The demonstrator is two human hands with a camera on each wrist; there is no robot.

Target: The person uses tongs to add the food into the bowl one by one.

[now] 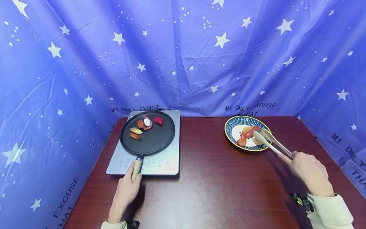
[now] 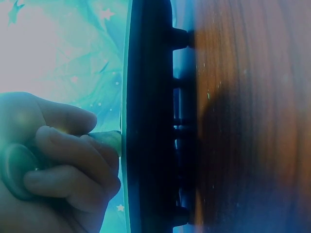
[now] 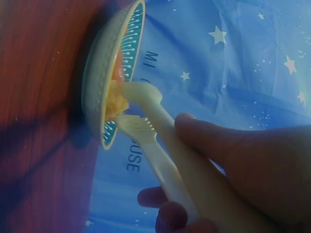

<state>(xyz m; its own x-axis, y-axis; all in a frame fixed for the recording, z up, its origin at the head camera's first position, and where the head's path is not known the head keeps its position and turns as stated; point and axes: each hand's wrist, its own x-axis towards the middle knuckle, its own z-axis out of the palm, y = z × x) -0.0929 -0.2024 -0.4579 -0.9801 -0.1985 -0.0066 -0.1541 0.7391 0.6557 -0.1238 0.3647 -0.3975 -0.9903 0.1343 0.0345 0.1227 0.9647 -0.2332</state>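
Note:
My left hand (image 1: 128, 186) grips the handle (image 1: 137, 168) of a black flat frying pan (image 1: 151, 141), which sits on a silver induction cooker (image 1: 171, 159). Several food pieces lie in the pan, among them a dark red chunk (image 1: 158, 120) and a purple-and-white slice (image 1: 147, 122). In the left wrist view the fingers (image 2: 73, 150) curl round the handle. My right hand (image 1: 309, 170) holds pale tongs (image 1: 275, 148), their tips apart over a blue-patterned plate (image 1: 232, 136). Reddish and yellow food pieces (image 1: 248, 133) lie on that plate; the tips touch or nearly touch them.
A dark red wooden table (image 1: 206, 178) carries everything. Blue star-printed cloth (image 1: 183, 57) hangs behind it and along both sides. A black cable (image 1: 164, 109) runs behind the cooker.

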